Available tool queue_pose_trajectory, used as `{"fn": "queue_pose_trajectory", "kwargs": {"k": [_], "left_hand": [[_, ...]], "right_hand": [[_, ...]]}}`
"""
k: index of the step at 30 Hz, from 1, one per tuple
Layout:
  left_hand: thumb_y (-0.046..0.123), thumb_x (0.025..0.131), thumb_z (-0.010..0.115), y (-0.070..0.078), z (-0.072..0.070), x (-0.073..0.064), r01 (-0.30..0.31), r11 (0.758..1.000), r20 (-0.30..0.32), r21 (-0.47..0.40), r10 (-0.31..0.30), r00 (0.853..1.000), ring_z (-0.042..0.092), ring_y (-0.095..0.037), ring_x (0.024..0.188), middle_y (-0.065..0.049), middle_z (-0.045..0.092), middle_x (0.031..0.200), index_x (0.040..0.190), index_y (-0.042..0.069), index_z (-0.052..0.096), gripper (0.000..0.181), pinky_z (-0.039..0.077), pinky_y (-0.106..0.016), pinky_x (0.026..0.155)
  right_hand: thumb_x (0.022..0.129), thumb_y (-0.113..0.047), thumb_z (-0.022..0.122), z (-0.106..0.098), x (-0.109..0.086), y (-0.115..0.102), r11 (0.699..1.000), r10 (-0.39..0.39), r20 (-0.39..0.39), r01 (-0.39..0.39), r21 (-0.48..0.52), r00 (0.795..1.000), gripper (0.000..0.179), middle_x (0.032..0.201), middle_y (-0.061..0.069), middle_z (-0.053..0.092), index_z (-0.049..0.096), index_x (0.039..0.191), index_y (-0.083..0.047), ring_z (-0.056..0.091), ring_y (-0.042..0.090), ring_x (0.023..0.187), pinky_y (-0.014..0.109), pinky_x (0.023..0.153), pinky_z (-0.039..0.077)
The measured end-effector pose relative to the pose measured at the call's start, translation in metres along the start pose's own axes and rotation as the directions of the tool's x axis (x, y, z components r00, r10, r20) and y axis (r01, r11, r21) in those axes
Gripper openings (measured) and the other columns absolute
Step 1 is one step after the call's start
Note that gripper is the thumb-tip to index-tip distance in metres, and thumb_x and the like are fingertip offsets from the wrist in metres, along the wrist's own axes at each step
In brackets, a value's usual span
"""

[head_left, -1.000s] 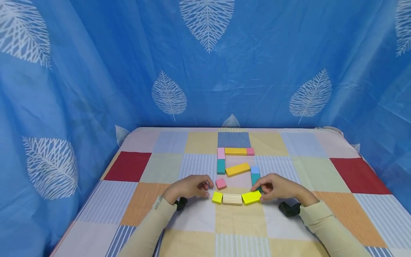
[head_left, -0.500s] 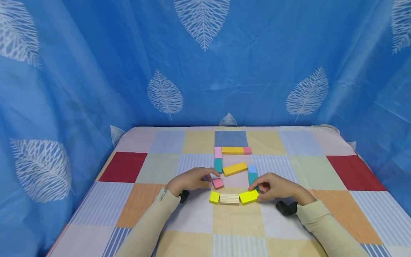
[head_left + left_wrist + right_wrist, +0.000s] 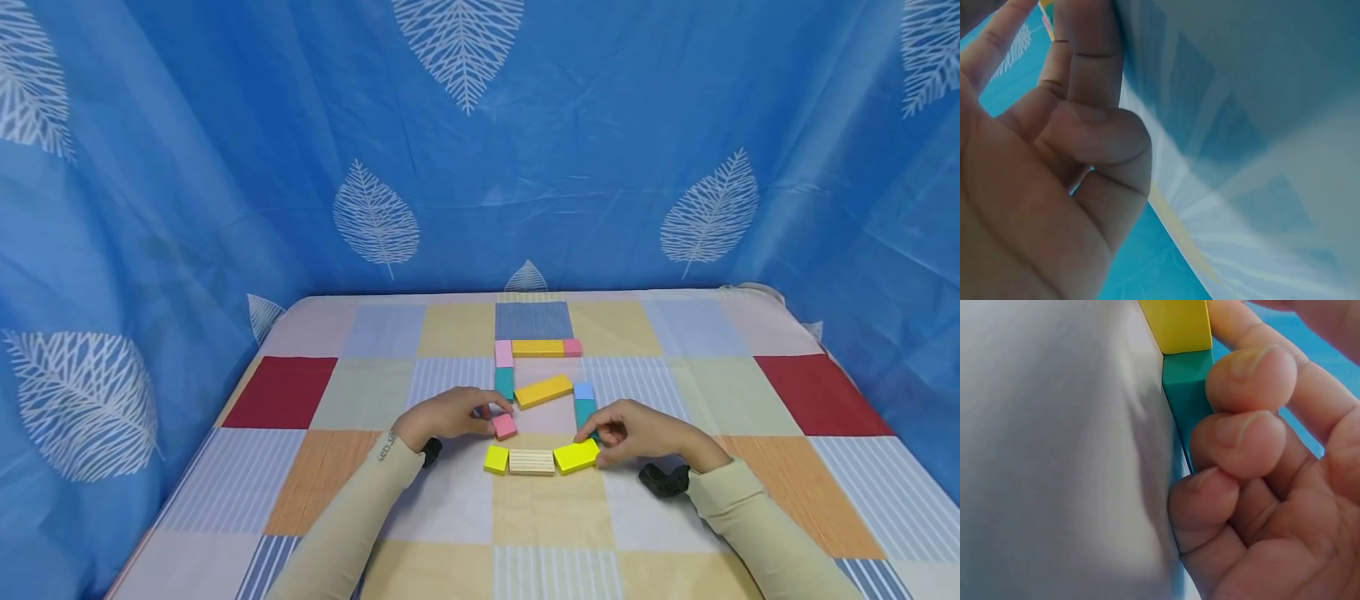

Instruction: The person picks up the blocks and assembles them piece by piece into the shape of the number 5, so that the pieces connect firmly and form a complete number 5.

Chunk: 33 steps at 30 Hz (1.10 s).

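Observation:
In the head view, my left hand (image 3: pixel 448 413) has its thumb and index finger at opposite sides of a small pink block (image 3: pixel 505 426), pinching it on the cloth. My right hand (image 3: pixel 647 432) pinches the right end of a bright yellow block (image 3: pixel 576 456) between thumb and index finger. The right wrist view shows that yellow block (image 3: pixel 1179 325) beside a teal block (image 3: pixel 1186 412), with the other fingers curled near it. A striped wooden block (image 3: pixel 532 462) and a small yellow block (image 3: pixel 496 459) continue the front row. The left wrist view hides the pink block behind the fingers.
Behind lie an orange-yellow block (image 3: pixel 543 391) set slantwise, a light blue block (image 3: pixel 583 390), a teal block (image 3: pixel 504 382), a light pink block (image 3: pixel 503 353) and a back orange-yellow block (image 3: pixel 537 348) ending in a pink one (image 3: pixel 572 347). Blue curtains (image 3: pixel 600 167) enclose the patchwork-covered table (image 3: pixel 375 492).
My left hand has moved forward and right from beside the front row to the small pink block and taken hold of it. My right hand stays at the bright yellow block. The camera view has shifted slightly.

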<state>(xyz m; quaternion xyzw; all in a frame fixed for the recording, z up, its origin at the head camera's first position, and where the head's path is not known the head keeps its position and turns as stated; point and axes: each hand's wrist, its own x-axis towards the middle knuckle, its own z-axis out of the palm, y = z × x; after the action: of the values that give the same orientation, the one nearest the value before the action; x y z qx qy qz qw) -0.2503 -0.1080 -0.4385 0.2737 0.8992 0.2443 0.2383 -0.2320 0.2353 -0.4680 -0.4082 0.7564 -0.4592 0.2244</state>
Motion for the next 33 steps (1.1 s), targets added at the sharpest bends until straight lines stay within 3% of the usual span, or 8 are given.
{"fn": "queue_pose_trajectory", "kwargs": {"k": [8, 24, 33], "left_hand": [[0.015, 0.1, 0.079, -0.001, -0.001, 0.001, 0.013, 1.0, -0.022, -0.007, -0.013, 1.0, 0.057, -0.02, 0.098, 0.0, 0.065, 0.102, 0.127, 0.021, 0.073, 0.028, 0.052, -0.033, 0.085], [0.01, 0.099, 0.079, -0.014, -0.004, -0.011, 0.097, 0.994, -0.044, -0.047, -0.099, 0.994, 0.056, -0.02, 0.1, 0.001, 0.064, 0.101, 0.119, 0.024, 0.076, 0.024, 0.052, -0.031, 0.081], [0.008, 0.099, 0.079, -0.012, -0.005, -0.017, 0.075, 0.996, -0.036, -0.056, -0.077, 0.996, 0.056, -0.02, 0.099, 0.001, 0.064, 0.099, 0.118, 0.022, 0.077, 0.024, 0.05, -0.031, 0.08]], "right_hand": [[0.094, 0.003, 0.078, 0.0, 0.001, 0.0, 1.0, -0.012, 0.007, 0.012, 0.007, 1.0, 0.026, 0.065, 0.014, 0.043, 0.074, 0.12, 0.009, 0.036, 0.011, 0.058, 0.023, 0.059, 0.039], [0.094, 0.004, 0.077, 0.0, 0.0, 0.0, 1.0, -0.027, 0.014, 0.027, 0.009, 1.0, 0.026, 0.065, 0.015, 0.042, 0.074, 0.119, 0.01, 0.036, 0.009, 0.058, 0.023, 0.059, 0.038], [0.094, 0.003, 0.078, 0.0, -0.001, -0.001, 1.0, -0.013, 0.009, 0.013, 0.007, 1.0, 0.026, 0.065, 0.014, 0.042, 0.074, 0.119, 0.009, 0.036, 0.008, 0.059, 0.023, 0.059, 0.038]]}}
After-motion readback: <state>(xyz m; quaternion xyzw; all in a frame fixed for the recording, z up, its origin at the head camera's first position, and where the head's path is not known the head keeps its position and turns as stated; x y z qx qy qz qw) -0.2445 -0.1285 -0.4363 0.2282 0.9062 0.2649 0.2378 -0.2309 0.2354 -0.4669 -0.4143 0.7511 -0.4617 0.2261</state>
